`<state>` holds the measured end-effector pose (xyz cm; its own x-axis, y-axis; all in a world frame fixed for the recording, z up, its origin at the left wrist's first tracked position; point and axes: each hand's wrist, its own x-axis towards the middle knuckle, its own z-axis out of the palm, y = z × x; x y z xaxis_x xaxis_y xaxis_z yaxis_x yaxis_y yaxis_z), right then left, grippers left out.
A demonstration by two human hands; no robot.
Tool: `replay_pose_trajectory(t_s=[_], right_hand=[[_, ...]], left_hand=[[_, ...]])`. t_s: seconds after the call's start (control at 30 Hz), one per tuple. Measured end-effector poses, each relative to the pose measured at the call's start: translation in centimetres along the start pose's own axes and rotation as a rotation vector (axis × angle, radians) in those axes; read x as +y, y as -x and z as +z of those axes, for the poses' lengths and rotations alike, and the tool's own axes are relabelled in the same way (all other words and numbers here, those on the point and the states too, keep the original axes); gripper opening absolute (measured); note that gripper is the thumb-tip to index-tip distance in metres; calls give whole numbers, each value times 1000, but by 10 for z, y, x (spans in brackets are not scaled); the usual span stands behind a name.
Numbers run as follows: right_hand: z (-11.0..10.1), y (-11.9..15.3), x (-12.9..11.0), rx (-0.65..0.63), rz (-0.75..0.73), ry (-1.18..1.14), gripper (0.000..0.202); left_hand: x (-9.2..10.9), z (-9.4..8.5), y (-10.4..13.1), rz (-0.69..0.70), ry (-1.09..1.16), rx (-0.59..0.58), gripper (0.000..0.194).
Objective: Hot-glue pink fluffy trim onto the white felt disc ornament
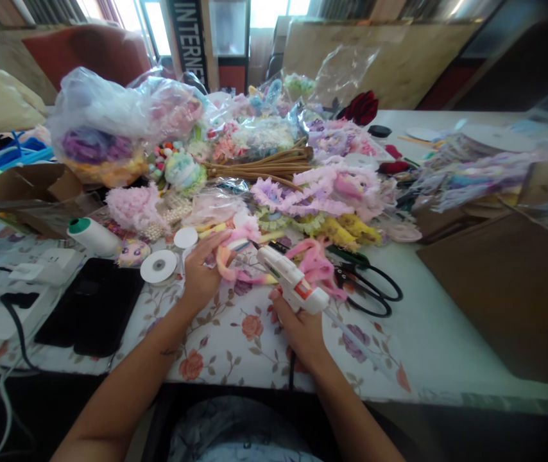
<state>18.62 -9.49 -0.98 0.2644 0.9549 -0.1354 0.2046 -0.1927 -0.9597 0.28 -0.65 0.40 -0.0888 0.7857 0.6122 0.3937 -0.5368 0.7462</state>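
Note:
My right hand (300, 327) is wrapped round the handle of a white glue gun (291, 279), whose nozzle points up and left. A clear glue stick (360, 343) sticks out of its rear. My left hand (204, 273) pinches a pink and yellow fuzzy strip (226, 266) that curves down and to the right below the nozzle. Whether the nozzle touches the strip cannot be made out. Right of the gun lie a pink fuzzy bundle (315, 263) and black-handled scissors (370, 289).
Ribbon spool (159, 266), thread cone (92, 236), black phone (98, 301) and white power strip (14, 314) are at left. Behind are brown stems (264, 168), lace and bagged yarn (95, 144). A cardboard box (505, 289) stands at right on the table (437, 346).

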Motion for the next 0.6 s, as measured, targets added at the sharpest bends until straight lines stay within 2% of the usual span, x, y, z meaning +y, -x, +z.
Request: replay_pose_trajectory(t_s=[0.6], right_hand=[[-2, 4, -5, -86, -31, 57, 36]], left_hand=[[-3, 1, 2, -10, 8, -22, 37]])
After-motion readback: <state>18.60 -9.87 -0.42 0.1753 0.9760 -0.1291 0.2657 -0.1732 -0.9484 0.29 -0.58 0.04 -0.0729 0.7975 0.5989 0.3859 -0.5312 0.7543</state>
